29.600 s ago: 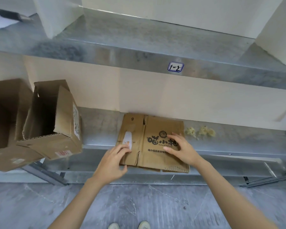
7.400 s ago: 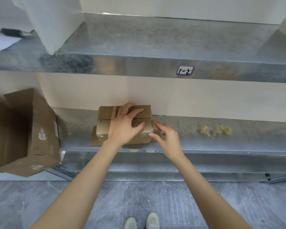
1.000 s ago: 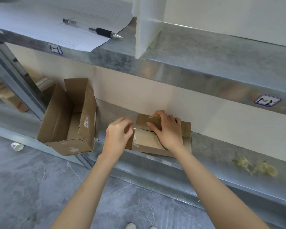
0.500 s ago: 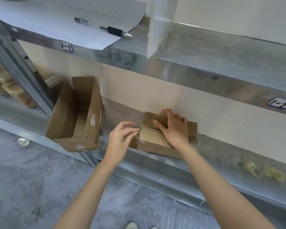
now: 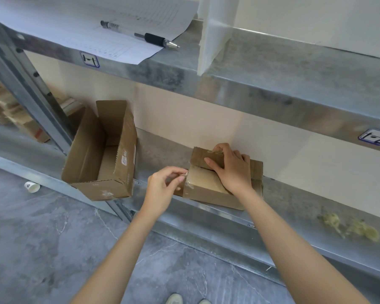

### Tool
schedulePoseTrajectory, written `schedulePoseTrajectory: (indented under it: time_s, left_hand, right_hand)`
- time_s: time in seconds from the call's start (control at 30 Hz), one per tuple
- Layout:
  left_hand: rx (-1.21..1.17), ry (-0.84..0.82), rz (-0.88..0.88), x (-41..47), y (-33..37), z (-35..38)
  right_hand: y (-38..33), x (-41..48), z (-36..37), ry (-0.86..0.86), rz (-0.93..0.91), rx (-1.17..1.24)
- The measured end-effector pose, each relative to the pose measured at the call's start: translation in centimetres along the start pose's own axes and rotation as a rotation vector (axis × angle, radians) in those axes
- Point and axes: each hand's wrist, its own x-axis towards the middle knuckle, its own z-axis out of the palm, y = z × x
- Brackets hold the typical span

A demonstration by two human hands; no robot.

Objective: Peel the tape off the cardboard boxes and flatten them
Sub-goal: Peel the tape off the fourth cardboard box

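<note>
**Head view: tape edge lifted at the box's left end, peel just starting**

The step in hand is stripping the tape [image 5: 190,183] from the small cardboard box [image 5: 206,191], which lies closed on the lower shelf [image 5: 294,205], to the right of the open box [image 5: 103,154] and well apart from it. The left hand [image 5: 162,187] is at the box's left end. Its thumb and forefinger are closed in a pinch on a lifted bit of tape at the top corner, and these fingers [image 5: 180,173] touch the box edge. The right hand [image 5: 230,170] lies palm down on the box top and pins it, fingertips bent onto the far flap; it grips nothing that shows. The next move likely calls for a steady pull leftward and away while the right hand keeps the box from sliding. Flattening is not yet begun.
</note>
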Motion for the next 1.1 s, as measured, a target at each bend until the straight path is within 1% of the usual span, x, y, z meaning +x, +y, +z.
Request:
schedulePoseTrajectory:
  time_s: [0.1,0.17,0.27,0.37,0.43,0.53,0.6,0.73,0.83,0.9,0.97,1.1]
  left_hand:
    - [0.207,0.010,0.124,0.3,0.5,0.1]
    - [0.283,0.004,0.187,0.2,0.4,-0.2]
    - [0.343,-0.002,0.189,-0.8,0.0,-1.1]
    - [0.424,-0.013,0.129,-1.6,0.4,-1.4]
    - [0.397,-0.015,0.093,-1.4,0.6,-1.4]
    - [0.228,0.005,0.056,-0.7,0.7,-1.2]
    - [0.155,0.032,0.022,-0.5,0.7,-0.6]
    - [0.037,0.016,-0.050,-1.2,0.4,0.6]
    - [0.095,0.031,-0.055,-1.5,-0.3,0.5]
    - [0.144,0.083,-0.059,-1.5,-0.3,0.5]
    - [0.178,0.129,-0.014,-1.6,0.0,0.6]
    - [0.271,0.110,0.115,-2.0,0.3,0.4]
  right_hand:
    - [0.0,0.1,-0.1,-0.004,0.001,0.008]
    - [0.0,0.1,-0.1,-0.006,-0.002,0.013]
    - [0.1,0.1,-0.1,-0.005,-0.003,0.015]
    - [0.2,0.3,0.1,-0.013,0.004,0.015]
    - [0.2,0.3,0.2,-0.015,0.005,0.013]
    - [0.3,0.3,0.2,-0.013,0.005,0.023]
    - [0.2,0.2,0.2,-0.009,0.000,0.014]
    - [0.2,0.2,0.2,-0.002,-0.003,0.006]
    - [0.3,0.3,0.2,-0.004,-0.003,0.012]
    - [0.2,0.3,0.1,-0.007,-0.005,0.015]
    - [0.2,0.3,0.1,-0.006,-0.006,0.019]
    - [0.3,0.3,0.2,-0.007,-0.007,0.042]
